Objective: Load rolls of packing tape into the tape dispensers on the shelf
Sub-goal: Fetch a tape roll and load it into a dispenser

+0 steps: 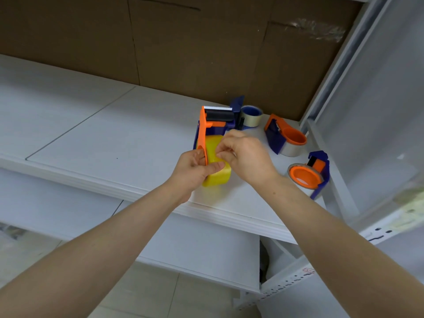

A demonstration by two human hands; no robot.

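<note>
Yellow tape roll (216, 173) sits in the orange dispenser (203, 134), which the left hand (195, 166) grips; right hand (245, 154) pinches the roll's top

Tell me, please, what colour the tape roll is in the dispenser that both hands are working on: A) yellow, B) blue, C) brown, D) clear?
A: the roll in the dispenser that the left hand grips and the right hand pinches at is yellow.
</note>
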